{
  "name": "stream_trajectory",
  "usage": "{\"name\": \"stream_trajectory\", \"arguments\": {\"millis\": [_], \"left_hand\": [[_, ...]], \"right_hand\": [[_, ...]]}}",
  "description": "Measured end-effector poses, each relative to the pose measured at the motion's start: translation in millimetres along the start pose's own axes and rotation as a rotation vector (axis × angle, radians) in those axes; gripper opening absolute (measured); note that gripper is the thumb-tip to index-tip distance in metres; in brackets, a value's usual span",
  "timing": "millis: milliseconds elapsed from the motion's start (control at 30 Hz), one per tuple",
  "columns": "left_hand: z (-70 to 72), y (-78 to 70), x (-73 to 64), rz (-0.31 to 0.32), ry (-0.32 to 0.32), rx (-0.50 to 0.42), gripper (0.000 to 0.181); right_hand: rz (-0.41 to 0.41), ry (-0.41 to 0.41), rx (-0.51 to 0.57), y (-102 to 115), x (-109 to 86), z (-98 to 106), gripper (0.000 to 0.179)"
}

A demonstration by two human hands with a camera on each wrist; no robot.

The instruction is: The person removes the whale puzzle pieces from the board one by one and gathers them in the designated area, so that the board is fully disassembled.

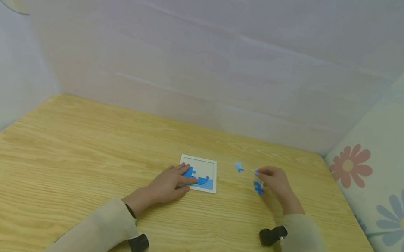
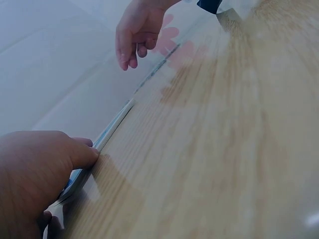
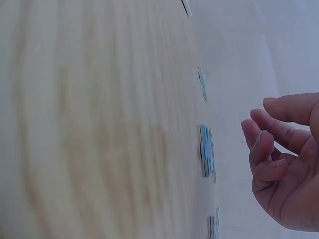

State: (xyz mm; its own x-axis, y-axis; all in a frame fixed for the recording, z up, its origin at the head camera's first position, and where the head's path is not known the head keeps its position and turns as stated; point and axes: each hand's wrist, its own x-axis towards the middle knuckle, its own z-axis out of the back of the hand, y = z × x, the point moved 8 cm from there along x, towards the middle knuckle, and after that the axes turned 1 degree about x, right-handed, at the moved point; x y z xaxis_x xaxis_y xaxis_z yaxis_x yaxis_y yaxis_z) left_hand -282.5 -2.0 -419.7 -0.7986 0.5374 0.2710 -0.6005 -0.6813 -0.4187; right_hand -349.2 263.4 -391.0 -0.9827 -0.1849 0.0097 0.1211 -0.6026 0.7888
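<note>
My empty right grip (image 1: pixel 276 182) hangs over the blue pieces (image 1: pixel 258 188); left of them, my loose left grip (image 1: pixel 167 184) touches the tray (image 1: pixel 204 190).

Between the black wrist cameras (image 1: pixel 138 244) ran a wide lane of counter (image 1: pixel 204 239), narrowing between puzzle tray (image 1: pixel 203 168) and nearest jigsaw piece (image 1: pixel 238 166); the left hand (image 1: pixel 168 183) blocked the tray's near-left corner.

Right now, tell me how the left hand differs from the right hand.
The left hand rests on the puzzle tray, while the right hand is raised above the table, near loose pieces. The left hand's fingers lie stretched out; the right hand's are loosely curled. Both hands come out of pale sleeves.
</note>
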Motion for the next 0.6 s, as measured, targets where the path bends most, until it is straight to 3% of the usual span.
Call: {"name": "stream_trajectory", "arguments": {"millis": [333,600], "left_hand": [[0.9,2.1,-0.9,0.022,-0.009,-0.023,0.032],[0.6,2.5,-1.2,0.025,-0.024,-0.032,0.029]], "right_hand": [[0.01,0.052,0.07,22.2,9.7,-27.7,0.029],[0.057,0.079,0.035,44.6,16.7,-53.2,0.028]]}}
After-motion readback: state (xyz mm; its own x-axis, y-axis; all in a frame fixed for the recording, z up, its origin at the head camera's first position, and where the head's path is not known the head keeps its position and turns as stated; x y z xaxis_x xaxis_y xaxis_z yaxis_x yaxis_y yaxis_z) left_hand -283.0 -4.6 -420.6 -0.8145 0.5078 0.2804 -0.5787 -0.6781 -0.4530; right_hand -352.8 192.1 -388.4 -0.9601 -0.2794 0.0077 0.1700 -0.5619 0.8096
